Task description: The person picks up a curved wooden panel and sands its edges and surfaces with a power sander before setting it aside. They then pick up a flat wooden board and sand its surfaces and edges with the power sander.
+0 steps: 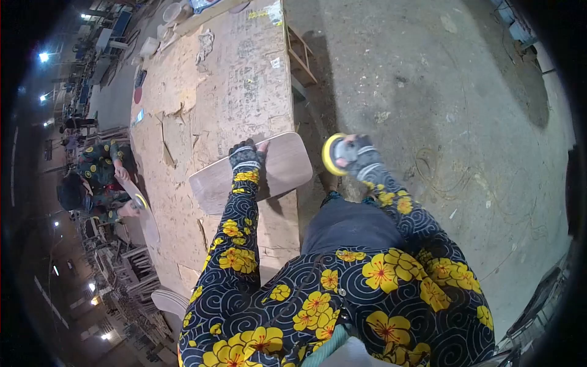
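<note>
A flat wooden board [283, 165] with rounded corners lies at the table's right edge, one end sticking out past it. My left hand [245, 154], in a dark patterned glove with bare fingertips, grips the board along its far long edge. Off to the right, over the floor, my right hand [361, 153] is wrapped round a small power sander [333, 154] with a round yellow pad. The pad is turned sideways and stands apart from the board. A similar glove covers this hand.
Worn cardboard covers the long table [208, 116]. Across it a co-worker [101, 177] works on another board [147, 217] with a yellow-edged tool. More curved boards [171, 301] lie at the near left. A wooden frame [301, 58] stands by the table's right side.
</note>
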Tool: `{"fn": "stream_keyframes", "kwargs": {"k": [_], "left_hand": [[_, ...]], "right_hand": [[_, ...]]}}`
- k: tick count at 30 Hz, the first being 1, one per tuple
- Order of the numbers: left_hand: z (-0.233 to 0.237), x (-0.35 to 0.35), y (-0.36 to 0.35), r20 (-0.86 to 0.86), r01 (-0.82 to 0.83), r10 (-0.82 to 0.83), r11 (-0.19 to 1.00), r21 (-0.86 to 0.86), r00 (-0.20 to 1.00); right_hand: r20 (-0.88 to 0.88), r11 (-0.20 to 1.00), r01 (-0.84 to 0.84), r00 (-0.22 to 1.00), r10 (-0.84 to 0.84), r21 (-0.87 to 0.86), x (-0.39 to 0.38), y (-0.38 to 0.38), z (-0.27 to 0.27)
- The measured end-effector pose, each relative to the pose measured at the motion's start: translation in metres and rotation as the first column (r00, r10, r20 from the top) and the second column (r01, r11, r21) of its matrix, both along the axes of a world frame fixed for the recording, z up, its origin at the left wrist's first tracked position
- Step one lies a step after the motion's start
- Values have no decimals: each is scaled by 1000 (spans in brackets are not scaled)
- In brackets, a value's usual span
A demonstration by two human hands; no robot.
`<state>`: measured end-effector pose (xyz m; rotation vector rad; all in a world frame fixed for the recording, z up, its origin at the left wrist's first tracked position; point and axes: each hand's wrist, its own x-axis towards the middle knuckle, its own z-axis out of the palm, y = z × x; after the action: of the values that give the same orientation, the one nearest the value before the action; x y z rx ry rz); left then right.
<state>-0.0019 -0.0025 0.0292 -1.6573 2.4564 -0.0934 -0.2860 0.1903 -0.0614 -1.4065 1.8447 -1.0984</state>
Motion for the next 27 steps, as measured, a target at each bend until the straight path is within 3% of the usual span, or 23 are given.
{"fn": "stream_keyframes", "kwargs": {"k": [2,3,4,6,9,14,15,17,19,22,23,24,26,27], "left_hand": [[-3,-11,4,-22,-12,13,1000,21,1000],[-10,-16,1,-46,15,-13,999,39,999],[-17,-23,0,-67,79,-76,996,48,995],[-11,-42,-7,-73,46,-34,985,167,997],[-29,-23,-11,-175,162,-180,981,-111,968],[-24,8,-12,-74,59,-65,995,-80,995],[-27,7,-14,-58,31,-34,998,-60,998],[-32,2,-20,-50,4,-7,998,-55,999],[-32,4,-19,-48,12,-15,998,-63,999],[-38,11,-19,-54,26,-32,994,-106,998],[-38,11,-20,-58,26,-33,993,-112,998],[-39,10,-20,-63,26,-34,993,-118,997],[-40,11,-21,-57,32,-40,992,-121,998],[-41,12,-20,-50,37,-43,992,-123,998]], "right_hand": [[-244,979,-120,957,158,164,34,-15,39],[-94,985,-131,985,142,115,48,-15,34],[-97,987,-132,985,141,94,58,-16,35],[-109,990,-129,985,135,53,71,-22,36],[-14,984,-80,996,84,162,77,-31,27],[8,983,-151,988,152,103,89,-36,1],[-73,960,-248,963,259,128,100,-46,-12],[-202,984,-170,967,155,-57,102,-49,-19],[-144,996,-60,988,50,-67,103,-49,-25],[130,973,116,981,-144,199,67,-70,-35],[81,966,133,985,-154,220,65,-70,-37],[-69,976,10,998,5,216,70,-69,-37],[-351,936,-230,881,317,267,83,-68,-10],[-353,955,-216,894,277,203,96,-60,-39]]}}
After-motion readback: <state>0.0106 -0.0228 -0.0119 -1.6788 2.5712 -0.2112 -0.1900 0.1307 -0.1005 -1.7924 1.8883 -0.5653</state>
